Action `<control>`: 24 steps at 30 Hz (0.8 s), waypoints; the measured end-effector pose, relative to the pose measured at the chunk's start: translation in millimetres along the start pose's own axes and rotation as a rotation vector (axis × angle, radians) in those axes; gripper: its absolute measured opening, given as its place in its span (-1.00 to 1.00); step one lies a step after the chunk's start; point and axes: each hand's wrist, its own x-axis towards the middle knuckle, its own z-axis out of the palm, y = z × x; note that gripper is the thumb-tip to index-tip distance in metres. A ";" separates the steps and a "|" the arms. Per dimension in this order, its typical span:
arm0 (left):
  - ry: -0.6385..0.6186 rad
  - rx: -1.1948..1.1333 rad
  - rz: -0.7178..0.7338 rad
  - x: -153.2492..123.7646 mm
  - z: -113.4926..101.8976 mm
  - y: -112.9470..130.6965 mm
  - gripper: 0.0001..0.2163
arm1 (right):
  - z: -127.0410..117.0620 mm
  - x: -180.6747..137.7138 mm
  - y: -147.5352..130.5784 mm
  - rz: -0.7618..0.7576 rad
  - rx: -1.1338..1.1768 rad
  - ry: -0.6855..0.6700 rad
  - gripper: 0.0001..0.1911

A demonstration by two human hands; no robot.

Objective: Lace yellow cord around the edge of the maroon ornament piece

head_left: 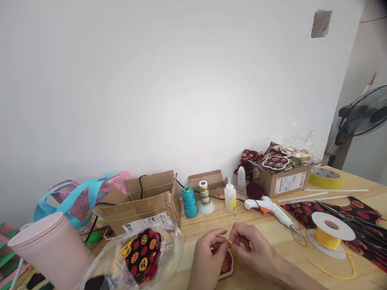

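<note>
At the front of the wooden table, my left hand (211, 257) and my right hand (253, 249) meet with fingertips close together. Both pinch a thin yellow cord (229, 241) between thumb and fingers. Under and between the hands is a dark red fabric patch (226, 266) with a pale edge; my left hand covers part of it. A white spool of yellow cord (328, 238) stands to the right, its loose end curling on the table. A white hot glue gun (273, 212) with an orange trigger lies beyond my right hand.
A plastic bag of patterned fabric (143, 257), a pink bin (51, 249) and an open cardboard box (148, 201) stand left. Behind my hands are a teal thread cone (190, 203) and a glue bottle (230, 198). Black scissors (359, 225), yellow tape (325, 178) and a filled box (282, 181) are right.
</note>
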 end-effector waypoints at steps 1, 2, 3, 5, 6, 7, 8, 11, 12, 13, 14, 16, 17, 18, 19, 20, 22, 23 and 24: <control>-0.002 0.002 0.001 -0.2 0.1 0.4 -0.77 | -0.6 -0.3 -0.5 -0.004 0.014 -0.005 -0.89; -0.002 0.005 0.000 -0.5 0.1 0.8 -0.77 | -1.1 -0.5 -1.2 -0.006 0.032 -0.010 -0.90; -0.001 0.007 -0.001 -0.8 0.0 1.3 -0.77 | -1.6 -0.6 -2.1 -0.006 0.053 -0.016 -0.90; 0.001 0.008 -0.005 -1.4 -0.5 2.4 -0.76 | -2.3 -0.6 -4.3 -0.009 0.102 -0.023 -0.90; 0.002 0.009 -0.006 -1.6 -0.7 2.8 -0.76 | -2.6 -0.5 -5.2 -0.010 0.129 -0.019 -0.91; 0.005 0.010 -0.006 -1.7 -1.0 3.1 -0.77 | -3.1 -0.4 -6.0 -0.011 0.162 -0.013 -0.90; 0.007 0.013 -0.004 -1.8 -1.1 3.2 -0.77 | -3.8 -0.2 -6.4 -0.011 0.204 -0.010 -0.90; 0.020 0.014 -0.010 -1.5 -0.9 2.5 -0.77 | -7.8 0.3 -5.5 0.022 0.400 -0.038 -0.90; 0.023 0.015 -0.014 -1.3 -0.6 2.2 -0.77 | -9.8 0.4 -4.8 0.041 0.478 -0.053 -0.90; 0.026 0.017 -0.017 -1.1 -0.4 1.8 -0.78 | -11.9 0.5 -4.2 0.059 0.551 -0.062 -0.90; 0.029 0.021 -0.018 -1.0 -0.2 1.6 -0.78 | -14.0 0.6 -3.9 0.074 0.614 -0.064 -0.91; 0.031 0.031 -0.018 -0.8 -0.2 1.5 -0.78 | -16.6 0.8 -4.0 0.100 0.679 -0.060 -0.91; 0.029 0.035 -0.019 -0.8 -0.2 1.6 -0.78 | -16.7 1.0 -4.3 0.116 0.668 -0.058 -0.90; 0.027 0.037 -0.019 -0.8 -0.3 1.8 -0.78 | -15.8 1.2 -4.6 0.132 0.626 -0.051 -0.88; 0.026 0.037 -0.020 -0.9 -0.4 2.0 -0.78 | -13.8 1.4 -4.5 0.147 0.555 -0.043 -0.87; 0.021 0.034 -0.020 -0.9 -0.5 2.1 -0.78 | -10.9 1.6 -3.9 0.155 0.460 -0.035 -0.86; 0.002 0.016 -0.013 -0.8 -0.6 2.1 -0.79 | -4.1 1.8 -0.9 0.136 0.255 -0.026 -0.87; -0.010 0.004 -0.010 -0.7 -0.6 1.9 -0.79 | -1.0 1.9 1.5 0.118 0.163 -0.031 -0.89; -0.019 -0.004 -0.007 -0.5 -0.7 1.5 -0.79 | 1.4 2.0 4.0 0.105 0.096 -0.035 -0.89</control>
